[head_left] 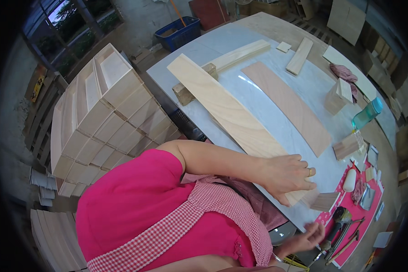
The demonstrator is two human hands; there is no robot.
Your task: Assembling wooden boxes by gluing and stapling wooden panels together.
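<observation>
Pink shirt (131, 199) nearest, the left hand (289, 176) grasps a long pale board (231, 111), probably light, stiff and best held by both edges, while the right hand (305, 238) has fingers released

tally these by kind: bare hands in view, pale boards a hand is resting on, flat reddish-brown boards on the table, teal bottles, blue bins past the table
Hands: 2 (left hand, right hand)
Pale board under the left hand: 1
Reddish-brown board: 1
Teal bottle: 1
Blue bin: 1
Total: 6
</observation>
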